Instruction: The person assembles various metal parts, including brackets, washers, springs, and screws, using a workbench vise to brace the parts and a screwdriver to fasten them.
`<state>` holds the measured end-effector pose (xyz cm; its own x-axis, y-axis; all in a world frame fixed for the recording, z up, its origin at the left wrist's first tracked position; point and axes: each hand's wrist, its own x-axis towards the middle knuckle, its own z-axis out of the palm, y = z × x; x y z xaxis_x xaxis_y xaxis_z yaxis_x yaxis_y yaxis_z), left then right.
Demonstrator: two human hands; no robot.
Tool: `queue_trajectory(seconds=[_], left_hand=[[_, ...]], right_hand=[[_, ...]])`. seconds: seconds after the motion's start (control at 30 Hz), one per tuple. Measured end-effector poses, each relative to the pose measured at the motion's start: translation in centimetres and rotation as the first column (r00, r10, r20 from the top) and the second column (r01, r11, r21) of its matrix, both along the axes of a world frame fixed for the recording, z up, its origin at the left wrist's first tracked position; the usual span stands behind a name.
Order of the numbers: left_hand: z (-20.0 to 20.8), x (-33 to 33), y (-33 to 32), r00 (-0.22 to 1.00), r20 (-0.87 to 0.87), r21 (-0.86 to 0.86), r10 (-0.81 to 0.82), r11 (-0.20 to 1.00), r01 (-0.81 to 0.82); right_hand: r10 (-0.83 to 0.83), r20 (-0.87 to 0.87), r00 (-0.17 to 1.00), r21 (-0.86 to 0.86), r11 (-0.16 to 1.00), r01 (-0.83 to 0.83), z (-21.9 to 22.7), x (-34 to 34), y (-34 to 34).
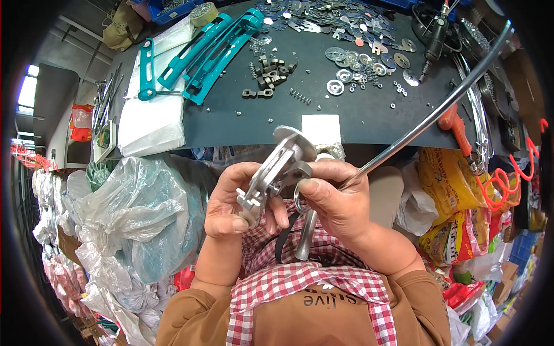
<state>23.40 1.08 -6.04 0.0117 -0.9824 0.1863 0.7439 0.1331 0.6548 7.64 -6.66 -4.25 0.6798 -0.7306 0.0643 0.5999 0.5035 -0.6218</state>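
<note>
Before my chest, my left hand (234, 202) grips a bare metal bracket assembly (268, 176) with its fingers curled round the lower end. A round metal disc (294, 142) tops the assembly. My right hand (340, 202) is closed, thumb and finger pinching at a small dark metal block (298, 172) against the assembly's side. A long shiny metal rod (430, 118) runs from that hand to the upper right; my fingers hide part of it. Below the hand a curved hook end and a grey tapered metal piece (306, 236) show. How these join is hidden.
On the dark table (231, 130) lie teal frames (222, 55), small metal blocks (271, 75), springs (300, 96), washers (336, 87) and flat plates (346, 20). An orange-handled tool (456, 130) hangs at the right edge beside a coiled red hose (502, 190). Plastic bags (144, 213) crowd the left.
</note>
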Motion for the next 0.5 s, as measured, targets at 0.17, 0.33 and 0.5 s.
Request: queue_trajectory(seconds=[0.17, 0.33, 0.5], left_hand=[[1.0, -0.7, 0.4, 0.984, 0.165, 0.028, 0.063, 0.997, -0.069], [1.9, -0.6, 0.4, 0.974, 0.223, 0.079, 0.046, 0.995, -0.065], [0.9, 0.3, 0.4, 0.996, 0.084, 0.033, 0.022, 0.999, -0.025]], right_hand=[[-0.234, -0.172, 0.957, -0.283, 0.942, 0.179, -0.6, 0.7, 0.1], [-0.358, -0.241, 0.902, -0.502, 0.841, 0.200, -0.5, 0.6, -0.3], [-0.249, -0.321, 0.914, -0.413, 0.905, 0.102, 0.3, 1.0, -0.8]])
